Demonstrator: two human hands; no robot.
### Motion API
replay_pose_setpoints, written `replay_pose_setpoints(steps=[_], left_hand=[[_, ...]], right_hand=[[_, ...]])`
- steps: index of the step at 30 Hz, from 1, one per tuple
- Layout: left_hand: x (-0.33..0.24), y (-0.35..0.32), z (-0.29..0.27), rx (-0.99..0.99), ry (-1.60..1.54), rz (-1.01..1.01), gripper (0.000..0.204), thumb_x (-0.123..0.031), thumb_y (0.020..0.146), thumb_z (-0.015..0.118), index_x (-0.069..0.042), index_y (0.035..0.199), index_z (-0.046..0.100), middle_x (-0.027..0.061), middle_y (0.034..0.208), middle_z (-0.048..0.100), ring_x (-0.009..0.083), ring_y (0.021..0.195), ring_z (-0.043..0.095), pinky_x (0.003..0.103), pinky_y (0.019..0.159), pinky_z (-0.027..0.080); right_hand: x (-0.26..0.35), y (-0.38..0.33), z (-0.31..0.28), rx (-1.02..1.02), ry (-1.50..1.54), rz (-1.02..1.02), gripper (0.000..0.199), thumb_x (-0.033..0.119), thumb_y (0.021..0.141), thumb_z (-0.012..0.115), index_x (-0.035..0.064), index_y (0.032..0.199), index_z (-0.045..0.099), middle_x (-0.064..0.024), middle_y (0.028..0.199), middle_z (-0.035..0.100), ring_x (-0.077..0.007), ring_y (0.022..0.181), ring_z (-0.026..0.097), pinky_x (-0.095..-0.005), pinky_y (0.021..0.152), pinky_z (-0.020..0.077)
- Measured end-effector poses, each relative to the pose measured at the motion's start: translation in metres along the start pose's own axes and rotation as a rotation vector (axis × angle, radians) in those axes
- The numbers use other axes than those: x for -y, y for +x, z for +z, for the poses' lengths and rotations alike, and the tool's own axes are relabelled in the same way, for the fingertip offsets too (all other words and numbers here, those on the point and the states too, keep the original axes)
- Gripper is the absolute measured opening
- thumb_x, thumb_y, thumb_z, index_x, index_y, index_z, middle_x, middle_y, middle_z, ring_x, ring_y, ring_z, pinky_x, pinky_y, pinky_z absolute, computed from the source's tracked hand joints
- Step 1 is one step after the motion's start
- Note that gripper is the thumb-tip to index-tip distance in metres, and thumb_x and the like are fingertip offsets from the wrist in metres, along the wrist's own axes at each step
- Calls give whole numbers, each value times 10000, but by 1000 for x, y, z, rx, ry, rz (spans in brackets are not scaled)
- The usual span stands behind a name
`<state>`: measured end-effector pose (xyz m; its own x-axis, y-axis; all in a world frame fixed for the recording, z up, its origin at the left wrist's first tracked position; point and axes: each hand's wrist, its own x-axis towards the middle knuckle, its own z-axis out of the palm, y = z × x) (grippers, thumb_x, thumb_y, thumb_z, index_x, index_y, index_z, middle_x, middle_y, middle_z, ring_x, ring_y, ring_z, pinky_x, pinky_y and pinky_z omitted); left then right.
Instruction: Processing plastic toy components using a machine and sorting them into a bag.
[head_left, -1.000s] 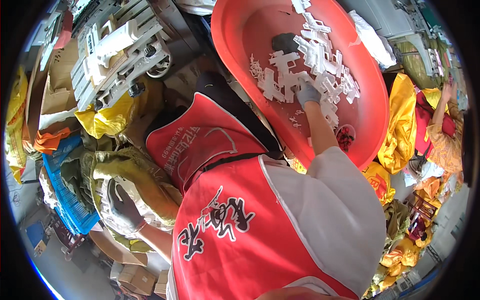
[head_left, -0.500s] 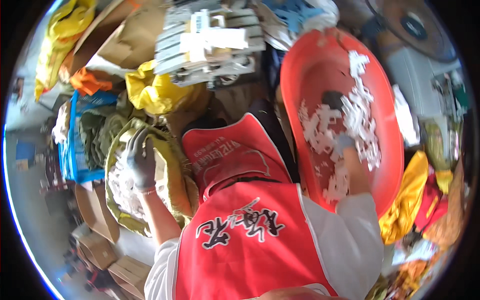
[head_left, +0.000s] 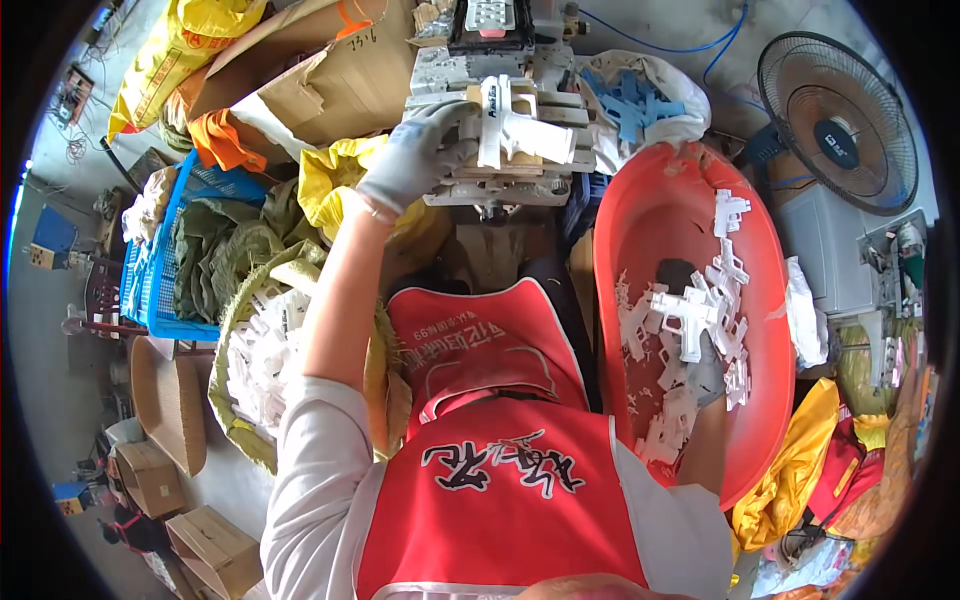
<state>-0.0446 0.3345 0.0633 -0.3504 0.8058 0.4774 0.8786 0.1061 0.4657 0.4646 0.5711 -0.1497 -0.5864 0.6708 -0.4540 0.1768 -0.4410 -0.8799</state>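
White plastic piece (head_left: 522,128) now gripped by left hand (head_left: 412,160) at the press (head_left: 500,90) — moved up from the sack; right hand (head_left: 705,375) pinches another piece (head_left: 685,315) in the red basin (head_left: 770,400).

I have a single view, from the fisheye camera on the wearer's head, looking steeply down along the body, so the red apron (head_left: 500,440) fills the lower middle of the picture at very close range. Both forearms come in from the lower edge: the left hand (head_left: 415,155) reaches up toward the white press jig (head_left: 505,110) near the top, and the right hand (head_left: 705,375) sits inside the red basin (head_left: 690,210) on the right. Straight edges bow toward the dark round rim, where the fan (head_left: 838,120) and cardboard boxes (head_left: 200,545) shrink away.
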Motion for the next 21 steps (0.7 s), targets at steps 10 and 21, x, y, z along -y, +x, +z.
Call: replay_pose_setpoints(steps=[10,21], left_hand=[[4,-24,-18,-375,-269,-178,278,-102,870,632,-12,1130,597,89,973,674,143,861,641,272,777,499],[9,-139,-50,-546,-251,-363,279,-75,887,623,-3,1153,582,72,1088,648,125,969,606,272,860,470]], right_hand=[[176,17,201,17,-433,-887,425,161,929,560,19,1313,449,-90,1228,535,-129,1094,518,-282,925,434],[224,72,330,214,-1119,-1274,415,145,797,669,122,1201,577,-106,1123,592,-302,1024,570,-371,897,449]])
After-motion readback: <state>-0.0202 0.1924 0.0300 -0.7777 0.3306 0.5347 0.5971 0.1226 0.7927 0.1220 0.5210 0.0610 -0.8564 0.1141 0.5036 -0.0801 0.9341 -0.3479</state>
